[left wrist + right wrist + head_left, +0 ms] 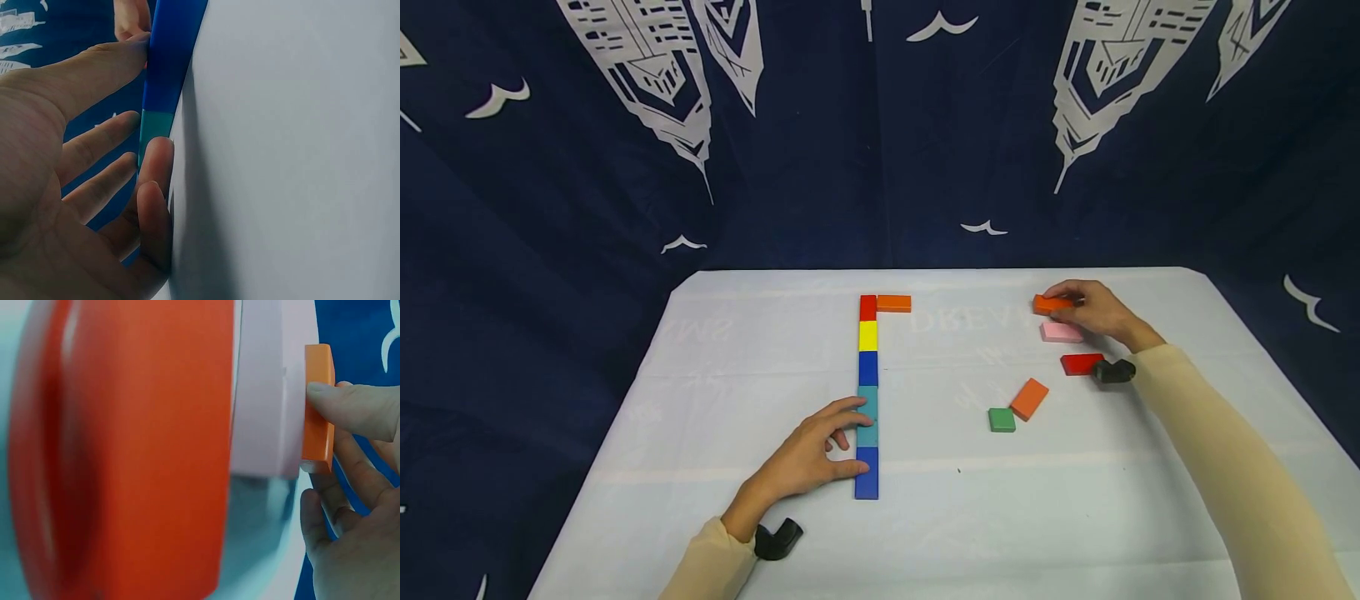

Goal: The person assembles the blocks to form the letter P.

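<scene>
A straight row of flat blocks runs from a red block at the far end through a yellow block, a blue block and a teal stretch to a near blue block. My left hand rests along its left side, thumb on the near blue block, fingertips on the teal part. Beside the red block, an orange block points right. At the far right, my right hand pinches another orange block between thumb and fingers, just beyond a pink block.
Nearer than the pink block lies a loose red block, large in the right wrist view. An orange block lies slanted against a green block right of the row. A dark blue printed cloth hangs behind the white table.
</scene>
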`<state>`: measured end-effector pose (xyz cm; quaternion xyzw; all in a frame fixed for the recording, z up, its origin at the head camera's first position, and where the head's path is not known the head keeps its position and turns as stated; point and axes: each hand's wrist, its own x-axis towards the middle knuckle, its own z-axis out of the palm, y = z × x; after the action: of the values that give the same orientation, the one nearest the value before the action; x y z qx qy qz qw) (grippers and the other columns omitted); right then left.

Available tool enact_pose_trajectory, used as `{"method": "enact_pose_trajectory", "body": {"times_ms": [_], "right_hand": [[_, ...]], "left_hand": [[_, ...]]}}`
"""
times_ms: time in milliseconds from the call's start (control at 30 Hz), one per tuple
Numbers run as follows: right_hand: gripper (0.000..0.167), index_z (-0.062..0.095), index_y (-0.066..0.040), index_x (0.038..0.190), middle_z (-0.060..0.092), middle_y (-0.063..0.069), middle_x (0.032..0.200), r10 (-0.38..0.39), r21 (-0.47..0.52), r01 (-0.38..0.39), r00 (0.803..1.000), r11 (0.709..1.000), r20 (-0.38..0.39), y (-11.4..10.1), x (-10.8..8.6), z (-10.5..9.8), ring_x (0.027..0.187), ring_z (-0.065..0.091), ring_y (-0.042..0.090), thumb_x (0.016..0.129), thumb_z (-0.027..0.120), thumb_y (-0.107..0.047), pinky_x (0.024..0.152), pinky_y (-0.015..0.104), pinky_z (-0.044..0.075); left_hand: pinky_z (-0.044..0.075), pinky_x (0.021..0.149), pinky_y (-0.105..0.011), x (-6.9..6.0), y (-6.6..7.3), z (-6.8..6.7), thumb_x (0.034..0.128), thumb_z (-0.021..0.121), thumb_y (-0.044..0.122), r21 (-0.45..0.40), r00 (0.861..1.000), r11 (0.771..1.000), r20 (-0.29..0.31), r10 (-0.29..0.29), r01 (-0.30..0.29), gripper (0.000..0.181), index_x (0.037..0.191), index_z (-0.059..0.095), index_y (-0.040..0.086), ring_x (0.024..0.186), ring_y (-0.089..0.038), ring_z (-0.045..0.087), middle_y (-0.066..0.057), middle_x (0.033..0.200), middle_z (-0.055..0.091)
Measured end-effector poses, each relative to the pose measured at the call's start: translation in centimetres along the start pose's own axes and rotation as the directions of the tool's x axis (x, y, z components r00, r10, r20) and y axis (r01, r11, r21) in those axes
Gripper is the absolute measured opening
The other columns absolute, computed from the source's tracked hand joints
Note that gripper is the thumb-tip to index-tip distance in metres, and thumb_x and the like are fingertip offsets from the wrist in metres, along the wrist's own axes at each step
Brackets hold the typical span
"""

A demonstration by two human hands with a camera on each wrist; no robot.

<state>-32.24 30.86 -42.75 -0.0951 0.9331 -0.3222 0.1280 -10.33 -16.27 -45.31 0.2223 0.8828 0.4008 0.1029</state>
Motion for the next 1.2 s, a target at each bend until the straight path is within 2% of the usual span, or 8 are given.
{"method": "enact_pose_trajectory", "body": {"times_ms": [233,500,800,1200], "right_hand": [[0.038,0.059,-0.005,0.133,0.054,0.023,0.138,-0.067,-0.019,0.066,0.997,0.998,-0.041,-2.1,0.5,0.8,0.116,0.051,0.039,0.097,0.065,-0.016,0.099,0.051,0.043],[0.041,0.058,-0.007,0.134,0.055,0.023,0.139,-0.119,-0.005,0.119,0.992,0.993,-0.046,-3.7,1.2,1.6,0.117,0.053,0.04,0.096,0.067,-0.014,0.103,0.053,0.042],[0.04,0.061,-0.008,0.133,0.059,0.017,0.136,-0.187,0.008,0.188,0.982,0.982,-0.034,-5.0,2.0,3.0,0.11,0.056,0.034,0.095,0.07,-0.017,0.095,0.041,0.044],[0.044,0.061,-0.012,0.134,0.061,0.016,0.13,-0.242,0.028,0.242,0.97,0.97,-0.022,-7.1,3.6,5.6,0.11,0.057,0.033,0.091,0.074,-0.016,0.097,0.046,0.044]], "left_hand": [[0.047,0.074,-0.026,0.0,0.0,0.0,0.0836,0.083,0.028,-0.001,1.0,1.0,-0.003,-0.002,0.002,0.052,0.13,0.065,0.014,0.085,-0.01,0.057,-0.004,0.156,0.043],[0.047,0.075,-0.025,0.0,-0.1,0.1,0.0835,0.083,0.028,-0.007,1.0,1.0,-0.004,0.003,-0.003,0.051,0.129,0.065,0.014,0.085,-0.01,0.057,-0.005,0.156,0.043],[0.047,0.074,-0.025,0.0,-0.1,0.1,0.0835,0.083,0.027,-0.004,1.0,1.0,-0.006,0.004,-0.004,0.051,0.13,0.065,0.014,0.084,-0.01,0.057,-0.005,0.156,0.043],[0.047,0.075,-0.025,0.0,-0.1,0.1,0.0837,0.083,0.028,0.004,1.0,1.0,-0.008,0.012,-0.012,0.051,0.13,0.065,0.014,0.084,-0.008,0.057,-0.006,0.155,0.044]]}}
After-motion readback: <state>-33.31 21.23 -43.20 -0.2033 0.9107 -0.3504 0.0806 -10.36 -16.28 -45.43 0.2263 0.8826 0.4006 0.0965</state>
